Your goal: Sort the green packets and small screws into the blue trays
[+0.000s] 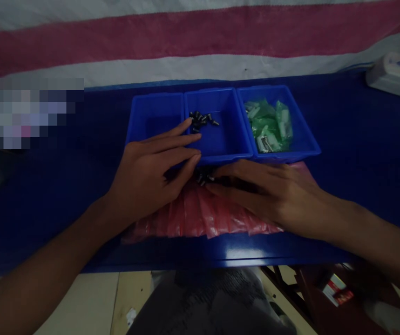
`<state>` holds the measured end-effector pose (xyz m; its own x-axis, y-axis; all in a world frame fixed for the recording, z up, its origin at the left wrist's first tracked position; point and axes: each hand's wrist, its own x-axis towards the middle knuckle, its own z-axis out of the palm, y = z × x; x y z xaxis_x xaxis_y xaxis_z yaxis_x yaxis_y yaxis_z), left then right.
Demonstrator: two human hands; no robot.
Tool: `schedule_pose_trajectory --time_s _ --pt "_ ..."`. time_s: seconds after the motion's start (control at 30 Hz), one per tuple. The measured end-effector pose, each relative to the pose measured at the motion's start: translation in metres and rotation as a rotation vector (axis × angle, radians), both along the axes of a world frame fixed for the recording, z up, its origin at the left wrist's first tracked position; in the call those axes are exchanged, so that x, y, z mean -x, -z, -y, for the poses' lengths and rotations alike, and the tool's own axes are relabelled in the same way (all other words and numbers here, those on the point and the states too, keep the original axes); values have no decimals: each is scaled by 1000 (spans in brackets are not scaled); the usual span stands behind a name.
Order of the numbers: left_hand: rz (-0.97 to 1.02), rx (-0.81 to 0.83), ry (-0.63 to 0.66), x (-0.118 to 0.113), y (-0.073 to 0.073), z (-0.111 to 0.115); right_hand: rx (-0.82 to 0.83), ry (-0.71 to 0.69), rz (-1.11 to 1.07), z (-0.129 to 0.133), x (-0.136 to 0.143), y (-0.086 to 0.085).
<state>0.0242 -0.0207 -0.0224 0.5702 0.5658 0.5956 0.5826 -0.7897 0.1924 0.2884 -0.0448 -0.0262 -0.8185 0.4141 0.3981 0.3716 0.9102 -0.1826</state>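
Note:
My left hand is open, palm down, its fingers spread over the near left edge of the middle blue bin. Several small black screws lie in that bin at its left side. My right hand reaches in from the right, thumb and index finger around a small cluster of dark screws just in front of the bin. Beneath both hands lies a row of pink plastic bags on the blue table.
A left blue bin shows nothing inside. The right blue bin holds green bags with small parts. A white device stands at the back right. Below right are a dark stool and a red-white box.

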Motion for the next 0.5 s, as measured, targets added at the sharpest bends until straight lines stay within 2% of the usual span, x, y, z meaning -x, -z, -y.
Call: schedule_pose_trajectory --time_s 0.13,0.33,0.5 --pt "-1 10 9 -1 -1 1 29 29 -19 -1 4 8" --pt "-4 6 -5 -2 -1 0 -12 35 -54 0 5 9" --pt "15 -32 35 -1 -1 -1 -51 18 -71 1 7 12"
